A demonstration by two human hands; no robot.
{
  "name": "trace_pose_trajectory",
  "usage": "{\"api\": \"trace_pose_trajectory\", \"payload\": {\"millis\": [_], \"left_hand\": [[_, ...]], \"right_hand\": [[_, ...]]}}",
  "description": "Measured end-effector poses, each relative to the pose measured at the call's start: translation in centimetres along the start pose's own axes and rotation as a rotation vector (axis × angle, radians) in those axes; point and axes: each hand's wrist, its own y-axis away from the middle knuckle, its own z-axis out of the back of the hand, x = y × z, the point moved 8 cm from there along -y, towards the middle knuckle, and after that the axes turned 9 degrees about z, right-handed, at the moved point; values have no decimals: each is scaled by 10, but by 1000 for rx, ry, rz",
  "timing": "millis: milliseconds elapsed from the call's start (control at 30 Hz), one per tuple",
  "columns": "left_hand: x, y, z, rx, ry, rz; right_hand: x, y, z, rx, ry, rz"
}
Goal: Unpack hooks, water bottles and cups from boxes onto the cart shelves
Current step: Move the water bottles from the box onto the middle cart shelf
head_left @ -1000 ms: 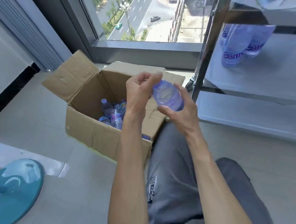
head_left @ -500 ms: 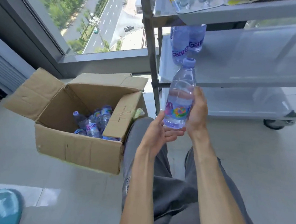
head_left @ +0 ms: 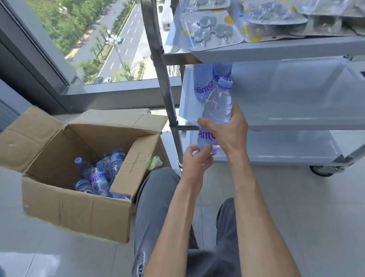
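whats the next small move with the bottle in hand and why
Probably carry the bottle forward onto the middle shelf and stand it beside the two bottles there. The right hand grips it upright just short of the shelf edge, the left hand only touches its base, and the shelf has bare room.

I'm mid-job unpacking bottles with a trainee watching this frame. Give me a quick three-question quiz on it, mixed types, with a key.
1. True or false: the water bottle held by the right hand is upright, cap on top.
2. Multiple choice: the packs of hooks lie on which part of the cart? A) top shelf B) middle shelf C) bottom shelf
3. Fill in: the left hand touches the held bottle at its ____.

Key: 1 true. 2 A; the middle shelf holds two standing bottles, and more bottles remain in the cardboard box. 3 base.
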Motion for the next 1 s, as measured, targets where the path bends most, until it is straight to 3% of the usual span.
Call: {"api": "trace_pose_trajectory", "payload": {"millis": [67, 200, 333, 500, 633, 800, 1000], "left_hand": [[-22, -16, 4, -132, -192, -82], [-82, -53, 9, -429, -361, -302], [-122, -102, -22, -459, -576, -391], [-142, -149, -48, -475, -707, -425], [-154, -170, -60, -435, -656, -532], [-145, -181, -60, -454, -620, -587], [-137, -198, -56, -449, -612, -543]], "right_hand": [[-4, -14, 9, -59, -4, 11], [-22, -34, 17, -151, -32, -7], [-29, -64, 16, -174, -56, -4], [-18, -102, 1, -118, -128, 140], [-29, -137, -12, -81, -33, 188], [-67, -150, -23, -94, -57, 55], [-91, -148, -24, -198, 115, 67]]}}
